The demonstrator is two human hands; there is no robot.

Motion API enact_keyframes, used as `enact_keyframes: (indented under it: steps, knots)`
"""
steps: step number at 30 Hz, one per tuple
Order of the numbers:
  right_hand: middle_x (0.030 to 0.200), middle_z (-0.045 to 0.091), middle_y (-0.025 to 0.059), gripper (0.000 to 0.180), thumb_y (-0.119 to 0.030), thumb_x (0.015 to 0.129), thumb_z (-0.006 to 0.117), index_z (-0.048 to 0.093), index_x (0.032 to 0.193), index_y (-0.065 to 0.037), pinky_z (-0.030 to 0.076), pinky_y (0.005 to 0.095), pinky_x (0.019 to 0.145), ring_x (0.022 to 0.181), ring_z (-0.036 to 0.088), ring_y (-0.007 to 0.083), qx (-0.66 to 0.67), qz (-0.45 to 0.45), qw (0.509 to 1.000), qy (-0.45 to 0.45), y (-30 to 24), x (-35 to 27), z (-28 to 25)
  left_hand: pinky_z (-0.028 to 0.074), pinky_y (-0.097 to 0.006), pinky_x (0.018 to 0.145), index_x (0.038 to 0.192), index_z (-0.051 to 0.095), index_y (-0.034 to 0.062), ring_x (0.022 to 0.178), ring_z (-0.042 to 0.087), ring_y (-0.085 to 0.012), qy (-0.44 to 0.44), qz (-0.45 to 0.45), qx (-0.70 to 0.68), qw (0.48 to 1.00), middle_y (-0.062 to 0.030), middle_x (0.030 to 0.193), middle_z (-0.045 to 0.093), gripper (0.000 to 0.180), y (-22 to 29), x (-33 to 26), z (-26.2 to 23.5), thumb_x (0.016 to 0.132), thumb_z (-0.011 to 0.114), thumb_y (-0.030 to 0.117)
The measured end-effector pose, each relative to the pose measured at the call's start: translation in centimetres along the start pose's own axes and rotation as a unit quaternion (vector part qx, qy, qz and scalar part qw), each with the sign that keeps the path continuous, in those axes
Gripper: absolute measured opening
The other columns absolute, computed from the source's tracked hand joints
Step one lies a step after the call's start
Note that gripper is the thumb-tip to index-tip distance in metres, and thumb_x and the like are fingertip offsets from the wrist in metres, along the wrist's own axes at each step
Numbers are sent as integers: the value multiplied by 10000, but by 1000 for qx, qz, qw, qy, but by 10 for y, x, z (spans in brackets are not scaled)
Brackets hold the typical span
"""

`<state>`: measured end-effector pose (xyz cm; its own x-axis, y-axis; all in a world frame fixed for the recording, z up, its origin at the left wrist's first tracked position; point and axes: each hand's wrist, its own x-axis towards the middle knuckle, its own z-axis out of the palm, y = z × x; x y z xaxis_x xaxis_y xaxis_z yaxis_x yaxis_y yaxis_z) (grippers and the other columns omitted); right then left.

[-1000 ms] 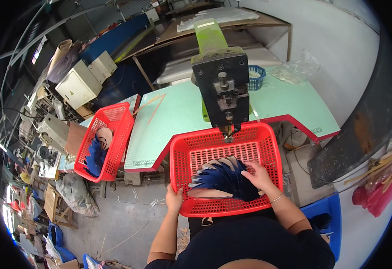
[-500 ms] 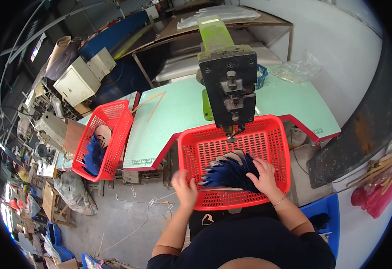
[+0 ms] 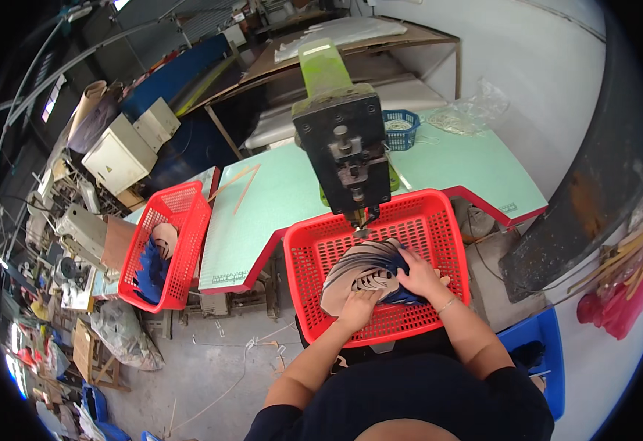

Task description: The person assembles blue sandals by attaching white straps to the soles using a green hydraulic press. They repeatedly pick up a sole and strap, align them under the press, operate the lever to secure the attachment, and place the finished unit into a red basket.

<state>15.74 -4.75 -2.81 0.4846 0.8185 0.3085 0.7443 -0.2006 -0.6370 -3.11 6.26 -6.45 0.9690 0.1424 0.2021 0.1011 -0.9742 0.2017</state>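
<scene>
A fanned stack of cut shoe-upper pieces (image 3: 349,273), beige on one face and dark blue on the other, lies in the red plastic basket (image 3: 299,288) in front of me. At the near side of the stack, my left hand (image 3: 360,307) grips the edges of the pieces, its fingertips partly hidden among them. My right hand (image 3: 418,275) is curled over the right end of the stack, on the blue part, thumb toward the middle. The green and black machine head (image 3: 343,140) stands above the basket's far side.
A pale green worktable (image 3: 244,228) with red edges curves round the basket. To the left stands a second red basket (image 3: 202,220) with blue and beige pieces. A small blue basket (image 3: 401,134) is behind the machine; a blue bin (image 3: 549,331) sits low at right.
My left hand has moved from the basket's left rim into the stack. The pieces have turned over from mostly blue to mostly beige. My view has shifted slightly.
</scene>
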Motion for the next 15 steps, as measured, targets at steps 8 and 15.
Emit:
enact_keyframes:
  steps: [8,15]
  knots:
    - [967,624,187,330,-244,794,528,611,1087,-118,474,414,814,890,601,341,24,-11,973,-228,-4,11,-11,430,-396,844,1140,558,38,993,564,-332,-141,-54,-182,972,-217,1039,594,353,18,-13,-63,830,555,205]
    - [968,629,135,280,-268,813,611,639,970,-38,461,394,817,951,571,311,43,-133,990,-2,-24,15,-9,441,-391,842,1152,559,67,944,573,-363,-108,-142,-236,955,-204,1026,600,339,-16,-25,-92,893,499,277]
